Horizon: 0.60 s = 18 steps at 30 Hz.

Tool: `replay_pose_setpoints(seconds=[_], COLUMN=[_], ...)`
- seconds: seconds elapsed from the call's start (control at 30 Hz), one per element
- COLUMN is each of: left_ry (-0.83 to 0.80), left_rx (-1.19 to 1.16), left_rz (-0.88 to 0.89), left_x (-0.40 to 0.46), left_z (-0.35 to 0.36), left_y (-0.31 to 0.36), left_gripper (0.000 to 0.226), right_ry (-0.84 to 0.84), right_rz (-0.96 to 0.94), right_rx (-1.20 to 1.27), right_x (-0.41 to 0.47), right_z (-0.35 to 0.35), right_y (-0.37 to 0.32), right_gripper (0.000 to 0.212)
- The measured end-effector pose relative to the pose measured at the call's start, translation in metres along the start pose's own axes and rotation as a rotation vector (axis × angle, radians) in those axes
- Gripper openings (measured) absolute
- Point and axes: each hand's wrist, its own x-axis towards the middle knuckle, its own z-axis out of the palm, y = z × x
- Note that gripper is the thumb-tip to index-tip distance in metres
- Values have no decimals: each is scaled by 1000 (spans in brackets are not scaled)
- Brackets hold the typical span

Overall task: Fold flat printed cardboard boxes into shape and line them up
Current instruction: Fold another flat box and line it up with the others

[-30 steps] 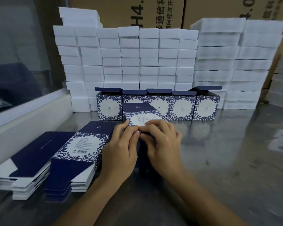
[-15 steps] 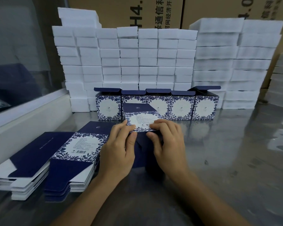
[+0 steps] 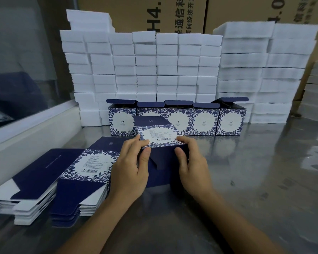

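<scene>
Both hands, left hand (image 3: 129, 173) and right hand (image 3: 195, 167), hold a half-formed blue floral box (image 3: 161, 143) on the steel surface (image 3: 255, 171), fingers pinching its top edge and thumbs pressing its dark front panel.

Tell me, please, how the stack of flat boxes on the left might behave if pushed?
The stack of flat boxes looks slippery; its already offset layers would probably slide apart. Each sheet seems thin, so likely light and bendy.
</scene>
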Motion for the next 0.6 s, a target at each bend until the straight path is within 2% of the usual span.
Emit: replay_pose_setpoints(seconds=[0.3,0.37,0.43,0.5,0.6], left_ry=[-6,-16,-40,-100,-177], left_rx=[-11,-15,-35,-8,71], left_rz=[-17,-50,-82,-100,-117], left_x=[-3,-6,-7,-9,-12], left_z=[1,0,-1,-3,-1], left_y=[-1,-3,-7,-11,-14], left_gripper=[31,48,72,89,100], right_ry=[62,35,-19,-89,-137], right_rz=[-3,33,45,39,39], right_rx=[3,65,138,162,118], right_x=[7,6,5,3,-1], right_z=[-4,-4,-5,-4,-1], right_y=[5,8,10,9,7], right_gripper=[17,22,35,58,87])
